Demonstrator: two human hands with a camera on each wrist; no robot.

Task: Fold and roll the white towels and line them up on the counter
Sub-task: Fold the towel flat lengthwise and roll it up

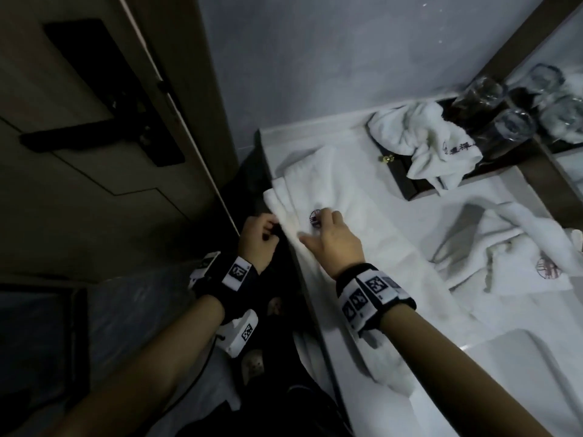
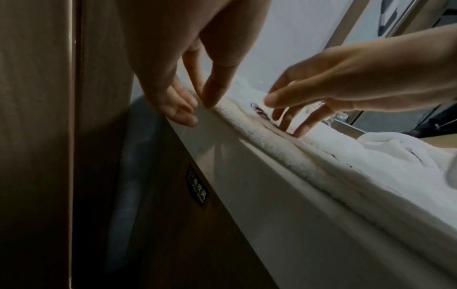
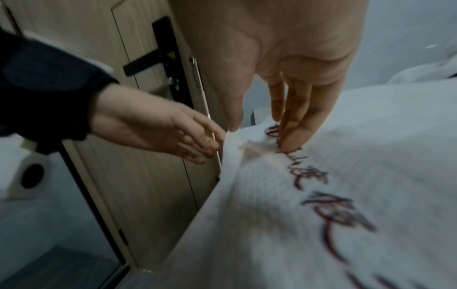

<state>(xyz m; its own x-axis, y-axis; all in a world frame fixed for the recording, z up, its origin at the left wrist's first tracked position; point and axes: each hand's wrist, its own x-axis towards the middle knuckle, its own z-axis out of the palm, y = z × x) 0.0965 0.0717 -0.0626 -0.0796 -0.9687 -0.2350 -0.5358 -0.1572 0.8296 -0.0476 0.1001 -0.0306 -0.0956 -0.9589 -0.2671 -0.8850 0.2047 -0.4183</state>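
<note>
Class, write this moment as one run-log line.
left hand: touches towel edge | right hand: presses towel beside logo | towel: on counter

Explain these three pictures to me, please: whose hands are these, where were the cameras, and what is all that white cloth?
There is no machine here: a person works with bare hands. The wide picture comes from a camera worn on the head, looking down. The other two come from cameras strapped to each wrist, looking along the fingers.

On the white counter lies a flat white towel with dark red stitching. The right hand presses straight fingers on it by the stitching. The left hand touches the towel's corner at the counter's edge. Neither hand seems to grip it.

Further back, a crumpled towel sits on a dark tray beside drinking glasses. Another towel lies to the right. A door with a black handle stands on the left.
</note>
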